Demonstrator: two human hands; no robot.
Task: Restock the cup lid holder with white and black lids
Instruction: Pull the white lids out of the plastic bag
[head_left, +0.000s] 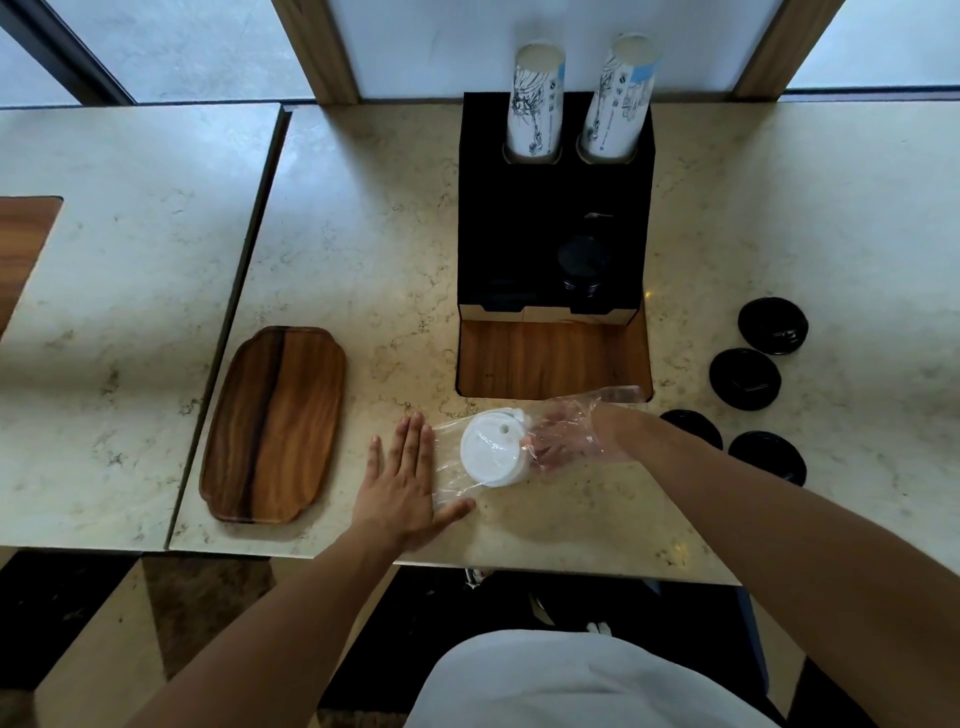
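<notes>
Restocking under way at a marble counter (519, 525): black lid holder (553, 208) at the back, with a short stack of black lids (582, 267) already in its right front slot and the left front slot apparently empty, though too dark to be sure. Four more black lids (745, 379) lying loose on the counter to the right, not yet loaded. Stack of white lids (491, 455), glossy with a small sip hole on top, lying near the front edge inside a clear plastic sleeve (449, 475). Left hand (402, 480) pressed flat, fingers spread, pinning the closed end of the sleeve; right hand (566, 436) reaching into its open mouth, fingers curled round the stack's far side. Whites judged wholly undone. Wooden tray (274, 423) bare at left
</notes>
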